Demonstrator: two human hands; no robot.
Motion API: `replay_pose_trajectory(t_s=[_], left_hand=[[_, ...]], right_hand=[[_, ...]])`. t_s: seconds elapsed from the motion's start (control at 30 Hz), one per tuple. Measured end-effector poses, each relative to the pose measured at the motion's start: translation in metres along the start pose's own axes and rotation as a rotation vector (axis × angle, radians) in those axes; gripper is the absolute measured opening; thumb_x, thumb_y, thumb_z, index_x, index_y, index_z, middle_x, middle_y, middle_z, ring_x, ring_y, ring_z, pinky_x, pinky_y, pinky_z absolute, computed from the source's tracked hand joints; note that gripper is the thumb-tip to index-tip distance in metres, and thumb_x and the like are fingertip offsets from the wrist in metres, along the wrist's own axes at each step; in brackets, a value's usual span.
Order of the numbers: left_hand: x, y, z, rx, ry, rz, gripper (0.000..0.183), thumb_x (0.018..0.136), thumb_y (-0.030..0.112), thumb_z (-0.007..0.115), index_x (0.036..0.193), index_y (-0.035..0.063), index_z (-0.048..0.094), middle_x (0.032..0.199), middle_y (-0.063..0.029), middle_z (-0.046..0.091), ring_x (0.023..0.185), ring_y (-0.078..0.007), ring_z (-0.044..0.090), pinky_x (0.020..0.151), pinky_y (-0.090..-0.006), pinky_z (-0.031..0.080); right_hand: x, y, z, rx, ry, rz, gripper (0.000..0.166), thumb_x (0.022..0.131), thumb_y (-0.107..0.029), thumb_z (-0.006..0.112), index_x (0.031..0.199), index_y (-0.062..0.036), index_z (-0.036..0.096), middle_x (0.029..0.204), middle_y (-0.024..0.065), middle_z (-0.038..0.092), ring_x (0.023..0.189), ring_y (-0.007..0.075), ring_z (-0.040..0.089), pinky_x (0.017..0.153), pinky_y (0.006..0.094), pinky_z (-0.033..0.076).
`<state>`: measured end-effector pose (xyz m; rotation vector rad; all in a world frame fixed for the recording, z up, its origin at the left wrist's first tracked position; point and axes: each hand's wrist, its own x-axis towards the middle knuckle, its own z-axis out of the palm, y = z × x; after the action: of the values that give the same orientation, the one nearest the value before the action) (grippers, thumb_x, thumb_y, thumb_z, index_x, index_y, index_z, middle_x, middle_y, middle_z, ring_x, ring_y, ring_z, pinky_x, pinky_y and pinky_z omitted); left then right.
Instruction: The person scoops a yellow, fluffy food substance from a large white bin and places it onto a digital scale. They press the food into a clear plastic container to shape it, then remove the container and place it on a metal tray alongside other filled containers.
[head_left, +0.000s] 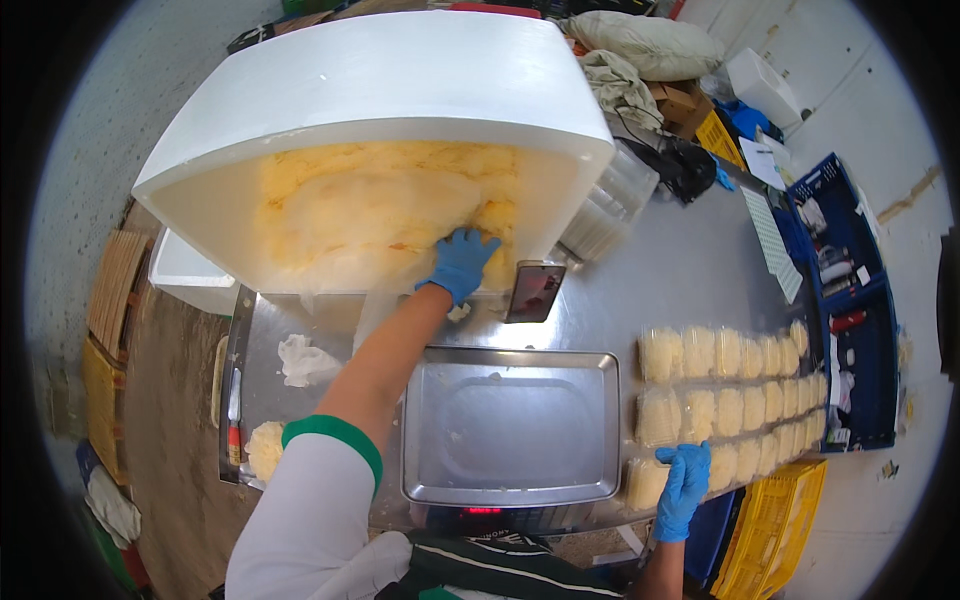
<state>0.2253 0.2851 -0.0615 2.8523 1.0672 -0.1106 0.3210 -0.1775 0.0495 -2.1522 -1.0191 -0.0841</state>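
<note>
My left hand (459, 264), in a blue glove, reaches into a large white polystyrene box (375, 71) that opens towards me. Its spread fingers rest on a pale yellow food mass (382, 202), beside a sheet of clear plastic film. At the lower right, my right hand (682, 487), also gloved, touches the front row of clear plastic packs (646, 484) filled with pale yellow shredded food. Whether its fingers grip a pack is hard to see. Between my arms lies a shallow metal tray (510, 431) with a few crumbs, above a scale (484, 514) with a red display.
A smartphone (535, 292) leans upright by the box's right corner. Stacked clear plastic containers (609, 202) stand behind it. On the left are crumpled film (306, 361), a red-handled knife (235, 420) and a food clump (264, 450). Blue crates (859, 360) line the right edge.
</note>
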Motion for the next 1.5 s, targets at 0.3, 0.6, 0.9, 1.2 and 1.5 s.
replay_pose_trajectory(t_s=[0.3,0.6,0.9,1.2,1.5], left_hand=[[-0.108,-0.06,0.014,-1.795,0.545,-0.175,0.044,0.087,0.023,0.054,0.129,0.0121,0.051,0.13,-0.0108,0.051,0.121,-0.0271,0.048,0.094,-0.0377,0.046],[-0.285,-0.05,-0.027,-2.343,0.59,-0.355,0.054,0.093,0.03,0.057,0.137,0.0041,0.04,0.134,-0.011,0.052,0.119,-0.0287,0.054,0.096,-0.0404,0.048],[-0.303,0.096,-0.061,-1.785,-0.254,-0.179,0.063,0.082,0.005,0.066,0.138,0.0048,0.038,0.131,-0.0108,0.051,0.115,-0.0244,0.054,0.099,-0.0374,0.044],[-0.282,0.093,-0.032,-0.627,-0.216,0.168,0.066,0.078,0.005,0.065,0.138,0.005,0.036,0.13,-0.0206,0.046,0.112,-0.0371,0.053,0.095,-0.0396,0.044],[-0.313,0.114,-0.071,-0.447,0.343,0.131,0.039,0.08,0.01,0.066,0.117,0.006,0.056,0.115,-0.0164,0.052,0.101,-0.0341,0.056,0.085,-0.0422,0.048]], right_hand=[[-0.038,-0.061,0.036,-0.011,-0.299,-0.473,0.027,0.077,-0.022,0.071,0.104,-0.0166,0.071,0.098,-0.0016,0.065,0.094,0.0216,0.055,0.095,0.0424,0.038],[-0.048,-0.047,0.085,0.091,-0.422,-0.736,0.041,0.074,-0.02,0.073,0.114,-0.0155,0.066,0.102,-0.0003,0.063,0.098,0.0231,0.057,0.078,0.0342,0.049],[-0.045,-0.034,0.088,0.258,-0.42,-0.701,0.028,0.072,-0.009,0.071,0.099,-0.0098,0.066,0.094,0.0065,0.063,0.095,0.0285,0.059,0.081,0.0366,0.05],[-0.039,-0.035,0.082,0.288,-0.437,-0.762,0.021,0.073,-0.009,0.067,0.093,-0.009,0.065,0.091,0.0059,0.06,0.096,0.0263,0.058,0.083,0.0365,0.048],[-0.027,-0.054,0.047,0.336,-0.496,-0.66,0.026,0.076,-0.011,0.066,0.101,-0.0059,0.064,0.094,0.0074,0.063,0.091,0.0259,0.058,0.085,0.0368,0.047]])
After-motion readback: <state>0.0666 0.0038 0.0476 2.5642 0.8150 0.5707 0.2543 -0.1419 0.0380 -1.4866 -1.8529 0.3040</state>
